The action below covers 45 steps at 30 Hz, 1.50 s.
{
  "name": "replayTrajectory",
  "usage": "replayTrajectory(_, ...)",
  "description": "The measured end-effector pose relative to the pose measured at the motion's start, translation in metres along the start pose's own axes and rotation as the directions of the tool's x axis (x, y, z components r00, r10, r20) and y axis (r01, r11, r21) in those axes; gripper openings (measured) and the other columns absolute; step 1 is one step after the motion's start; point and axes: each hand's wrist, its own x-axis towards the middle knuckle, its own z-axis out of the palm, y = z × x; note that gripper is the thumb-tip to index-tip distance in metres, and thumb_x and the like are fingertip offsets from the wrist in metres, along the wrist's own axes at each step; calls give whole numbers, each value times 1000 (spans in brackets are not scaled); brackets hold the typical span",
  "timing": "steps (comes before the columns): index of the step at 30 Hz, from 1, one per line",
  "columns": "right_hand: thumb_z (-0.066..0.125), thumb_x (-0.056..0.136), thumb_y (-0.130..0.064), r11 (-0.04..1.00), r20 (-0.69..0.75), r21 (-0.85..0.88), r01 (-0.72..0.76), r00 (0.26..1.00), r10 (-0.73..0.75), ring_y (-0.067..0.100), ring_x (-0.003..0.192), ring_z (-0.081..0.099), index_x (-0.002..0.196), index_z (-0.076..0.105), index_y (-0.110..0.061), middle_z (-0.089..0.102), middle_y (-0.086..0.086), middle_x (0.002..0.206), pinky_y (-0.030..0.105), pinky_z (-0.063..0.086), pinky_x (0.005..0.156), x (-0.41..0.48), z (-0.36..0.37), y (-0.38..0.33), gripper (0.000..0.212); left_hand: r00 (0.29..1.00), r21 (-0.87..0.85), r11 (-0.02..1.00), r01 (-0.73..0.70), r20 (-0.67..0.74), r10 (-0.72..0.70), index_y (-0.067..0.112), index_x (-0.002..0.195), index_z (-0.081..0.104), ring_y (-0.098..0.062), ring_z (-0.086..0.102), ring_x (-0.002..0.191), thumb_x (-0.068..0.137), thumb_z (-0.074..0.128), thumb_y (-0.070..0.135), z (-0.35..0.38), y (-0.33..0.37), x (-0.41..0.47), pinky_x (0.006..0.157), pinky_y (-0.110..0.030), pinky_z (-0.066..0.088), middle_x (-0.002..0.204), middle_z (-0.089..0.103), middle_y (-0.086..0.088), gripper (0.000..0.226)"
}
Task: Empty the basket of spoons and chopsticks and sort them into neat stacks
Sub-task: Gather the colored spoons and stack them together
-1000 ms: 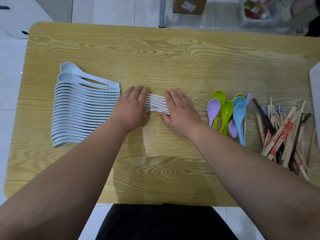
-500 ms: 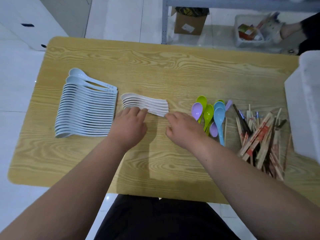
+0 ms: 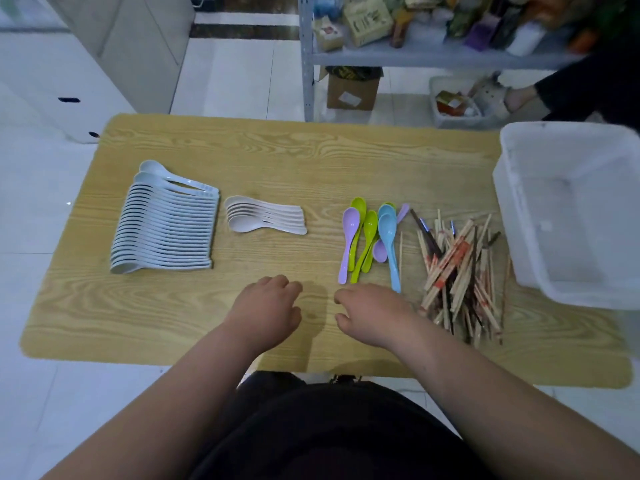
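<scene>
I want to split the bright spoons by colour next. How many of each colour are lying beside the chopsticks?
Purple spoons: 2
Green spoons: 3 (one mostly hidden behind the blue ones)
Blue spoons: 2
Total: 7

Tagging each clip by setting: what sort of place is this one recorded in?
Probably a storeroom or back room: a metal shelving rack crowded with packaged goods, a cardboard box on the tiled floor beneath it, and a wooden table used for sorting.
</scene>
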Motion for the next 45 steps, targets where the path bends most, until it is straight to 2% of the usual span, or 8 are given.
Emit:
replayTrajectory(7,45,99,-46,986,40,24,-165,986,164,29,120,55,135,53,-21,57,7,131,39,46,86,-30,-4,-12,44,994,24,994,-109,14,108,23,132,53,-26,54,115,97,46,38,-15,9,0,92,-40,49,124,58,-2,39)
replayTrajectory(11,47,99,-48,970,22,71,-230,973,229,28,123,54,137,51,-23,57,6,133,41,47,93,-46,7,-24,46,983,30,983,-183,31,182,22,131,53,-27,53,114,97,45,37,-14,14,-4,90,-41,50,120,57,-4,38)
replayTrajectory(17,47,99,-48,944,-6,160,-289,956,294,25,121,55,138,51,-25,59,3,133,37,47,89,-58,24,-21,46,974,24,975,-223,59,221,24,133,52,-25,54,114,99,44,37,-8,9,-7,86,-38,51,122,56,-2,38)
replayTrajectory(26,48,98,-46,934,-5,194,-299,952,306,25,117,57,132,56,-25,61,2,128,38,50,90,-43,9,31,42,979,17,990,-141,150,137,24,139,49,-26,56,118,99,43,36,-2,25,37,89,-37,50,130,55,-3,42)
replayTrajectory(33,51,94,-41,907,-92,331,-262,947,307,25,110,61,130,56,-26,64,-1,122,37,52,84,-11,-3,79,39,979,-132,991,26,203,2,29,134,53,-24,60,114,94,49,34,2,51,79,90,-37,51,125,59,-1,40)
replayTrajectory(38,60,89,-40,864,-161,413,-288,911,380,29,93,61,116,53,-20,56,1,99,35,40,67,20,-10,111,34,987,-181,977,112,130,-90,21,126,55,-31,59,110,95,52,31,7,63,111,84,-39,48,116,57,-5,33)
replayTrajectory(42,66,88,-40,833,-113,461,-305,911,396,25,81,54,118,49,-20,47,-4,91,33,37,65,42,-11,123,41,997,-80,994,77,-24,-79,6,114,64,-44,60,95,83,46,29,16,60,125,80,-48,52,105,61,-18,42)
replayTrajectory(45,66,91,-34,823,-53,466,-325,918,393,27,82,53,121,46,-17,52,-1,92,32,36,67,51,-5,126,40,998,-49,997,60,-18,-61,8,106,66,-44,60,92,77,47,36,28,53,127,78,-50,54,103,63,-16,45)
